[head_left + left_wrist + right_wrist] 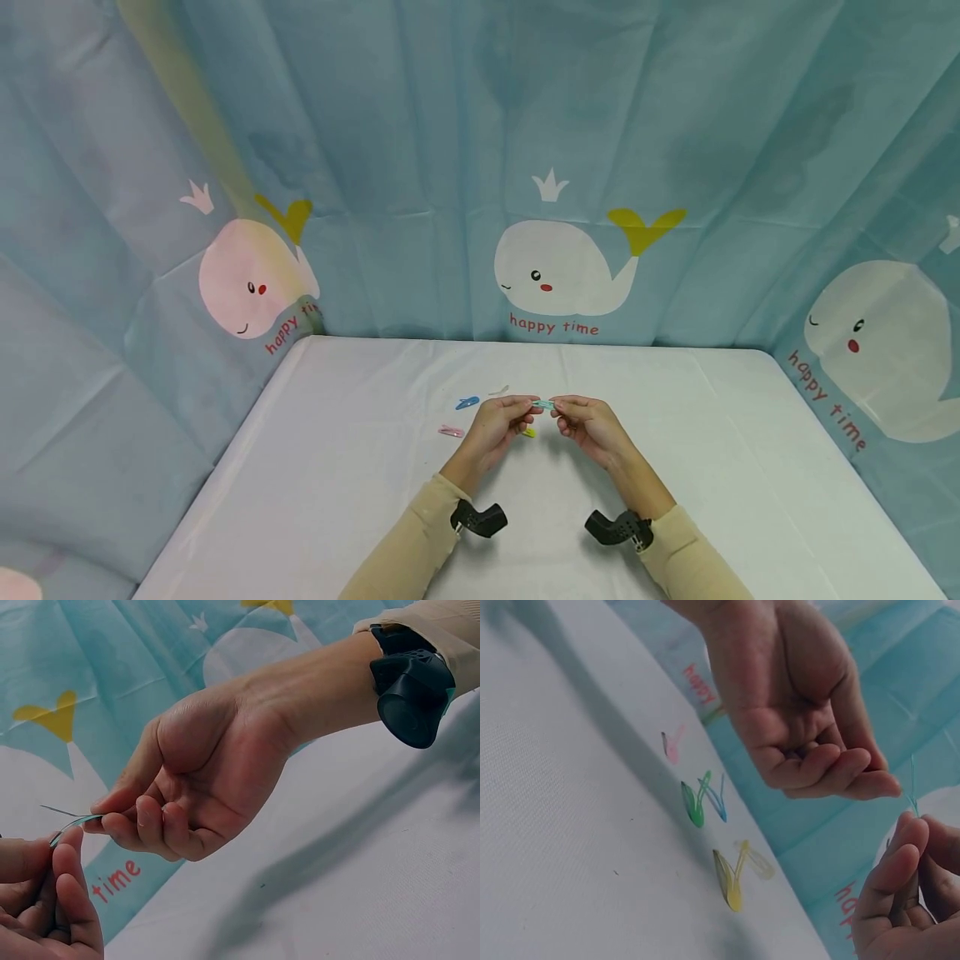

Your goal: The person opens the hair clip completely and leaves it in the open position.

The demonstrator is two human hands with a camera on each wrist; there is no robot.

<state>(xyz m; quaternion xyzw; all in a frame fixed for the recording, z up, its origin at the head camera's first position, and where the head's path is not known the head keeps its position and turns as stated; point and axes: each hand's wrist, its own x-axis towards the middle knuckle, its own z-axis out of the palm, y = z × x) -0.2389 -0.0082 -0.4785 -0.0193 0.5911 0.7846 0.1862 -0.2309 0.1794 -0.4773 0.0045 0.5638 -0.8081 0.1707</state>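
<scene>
A teal snap hair clip (543,404) is held between both hands above the white table. My left hand (491,429) pinches one end between thumb and fingertips. From the other side, my right hand (596,429) pinches the opposite end. In the right wrist view the teal clip (913,791) shows its two parts spread apart in a narrow V. Near the left hand lie a blue clip (467,402), a pink clip (451,431) and a pale clip (498,390). A yellow clip (528,432) is partly hidden behind the left fingers.
A green clip (696,802) also lies on the table, beside the blue one. White cloth covers the table (300,483). Blue curtains (420,167) printed with whales hang behind and along both sides. Each wrist carries a black camera mount (480,518).
</scene>
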